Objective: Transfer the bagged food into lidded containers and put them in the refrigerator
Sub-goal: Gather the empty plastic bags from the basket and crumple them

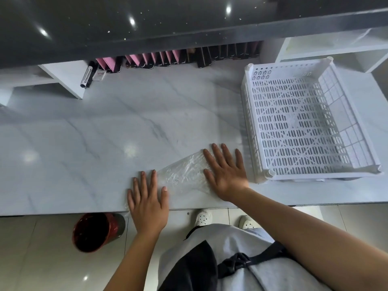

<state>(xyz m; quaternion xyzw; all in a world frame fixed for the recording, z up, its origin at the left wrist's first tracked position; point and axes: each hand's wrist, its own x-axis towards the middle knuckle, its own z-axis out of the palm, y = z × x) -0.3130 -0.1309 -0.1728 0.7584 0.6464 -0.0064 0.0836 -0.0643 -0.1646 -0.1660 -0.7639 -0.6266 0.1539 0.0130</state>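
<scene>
Clear crinkled plastic bag (184, 175) flat on counter (105, 127); both hands flat, pressing it.

You face a white marble-pattern counter (105, 127), backed by a glossy dark speckled ledge (168, 28) that shows 3 bright glints of light. A white shelf unit (65, 76) stands back left and a white cubby (336, 47) back right. Below you, the pale tiled floor (42, 269) holds a dark red bin (94, 234).
</scene>
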